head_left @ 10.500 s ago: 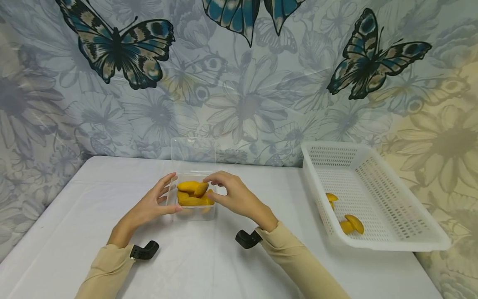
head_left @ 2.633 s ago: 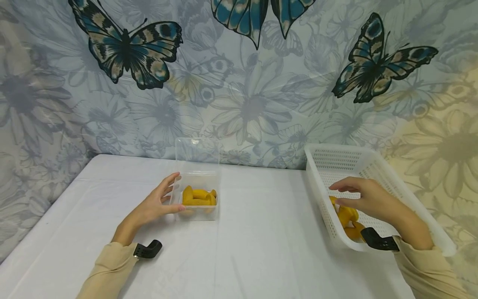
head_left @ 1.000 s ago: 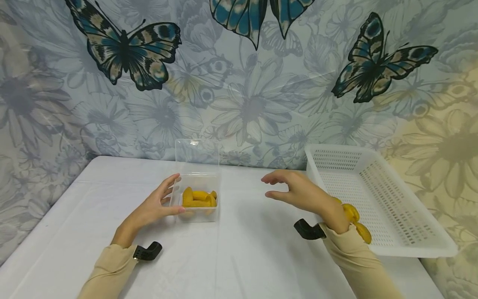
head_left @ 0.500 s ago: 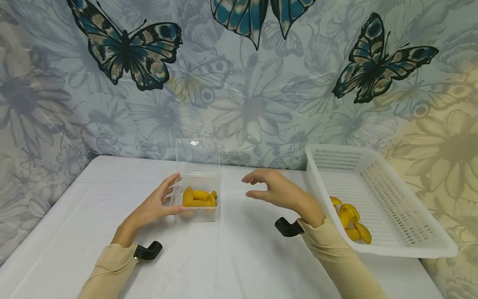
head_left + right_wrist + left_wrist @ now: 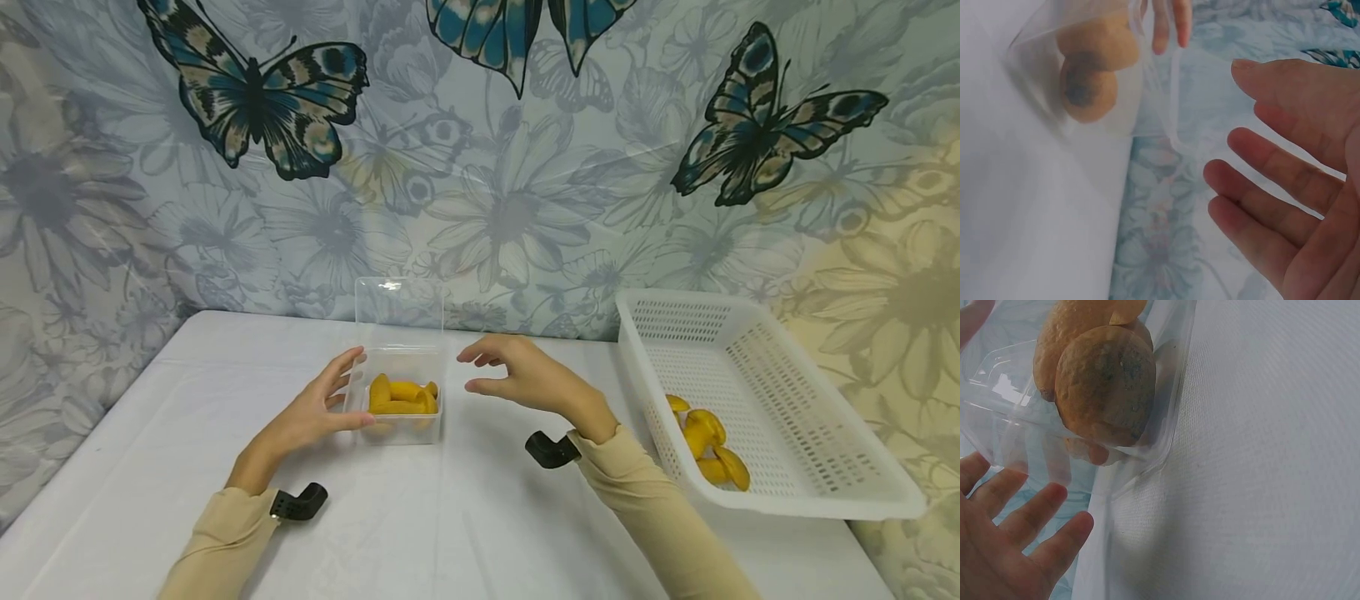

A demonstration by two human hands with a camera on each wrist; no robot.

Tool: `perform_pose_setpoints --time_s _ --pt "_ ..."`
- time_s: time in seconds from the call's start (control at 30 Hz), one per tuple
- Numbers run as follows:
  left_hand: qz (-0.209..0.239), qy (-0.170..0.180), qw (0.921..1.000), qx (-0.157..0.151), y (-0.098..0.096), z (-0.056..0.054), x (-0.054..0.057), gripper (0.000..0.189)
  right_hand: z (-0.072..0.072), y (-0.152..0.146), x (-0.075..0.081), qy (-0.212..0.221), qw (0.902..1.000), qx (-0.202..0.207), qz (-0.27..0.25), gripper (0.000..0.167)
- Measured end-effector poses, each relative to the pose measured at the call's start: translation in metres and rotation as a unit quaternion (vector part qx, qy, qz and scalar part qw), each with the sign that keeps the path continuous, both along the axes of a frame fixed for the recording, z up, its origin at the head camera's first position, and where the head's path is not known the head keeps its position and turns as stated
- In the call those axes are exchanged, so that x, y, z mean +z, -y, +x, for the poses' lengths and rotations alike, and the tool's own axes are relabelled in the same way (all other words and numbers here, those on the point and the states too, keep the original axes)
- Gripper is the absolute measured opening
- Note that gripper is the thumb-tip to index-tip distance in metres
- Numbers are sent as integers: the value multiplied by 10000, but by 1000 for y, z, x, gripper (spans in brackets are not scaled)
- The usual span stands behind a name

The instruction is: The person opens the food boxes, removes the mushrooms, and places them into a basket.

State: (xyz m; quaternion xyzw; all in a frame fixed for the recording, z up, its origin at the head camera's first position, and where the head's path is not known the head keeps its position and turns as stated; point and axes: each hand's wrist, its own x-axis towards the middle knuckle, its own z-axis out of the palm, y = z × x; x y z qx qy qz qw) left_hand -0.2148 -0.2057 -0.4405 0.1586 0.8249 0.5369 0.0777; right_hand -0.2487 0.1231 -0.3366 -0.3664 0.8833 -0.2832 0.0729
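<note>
So the yellow mushrooms (image 5: 401, 407) are sitting bunched together inside a clear plastic box (image 5: 408, 431), its lid (image 5: 399, 312) sticking up along the far edge; my left hand (image 5: 303, 412) is at the box's left side, thumb by the near corner, fingers spread and relaxed rather than clenched; my right hand (image 5: 528, 375) hangs just beside the box on the right, fingers loose, holding nothing; farther right, well apart, there's a white perforated basket (image 5: 813, 506) with a few more mushrooms (image 5: 702, 429) lying along its left side; it's all on a white cloth-covered table (image 5: 465, 517); behind that is a floral butterfly backdrop (image 5: 510, 225); I've got beige sleeves (image 5: 667, 521) on.
</note>
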Motion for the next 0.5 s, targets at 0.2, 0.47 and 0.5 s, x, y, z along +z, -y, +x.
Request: perform_pose_setpoints --time_s 0.2,0.47,0.5 --pt "7 -59 10000 -23 0 -1 0 98 -6 12 -5 132 9998 96 65 37" --pt "-19 -38 10000 3 1 -1 -1 98 -10 33 -13 59 9994 313 162 37" --pt "-28 -20 10000 11 1 -1 0 98 -11 36 -14 18 9993 318 184 36"
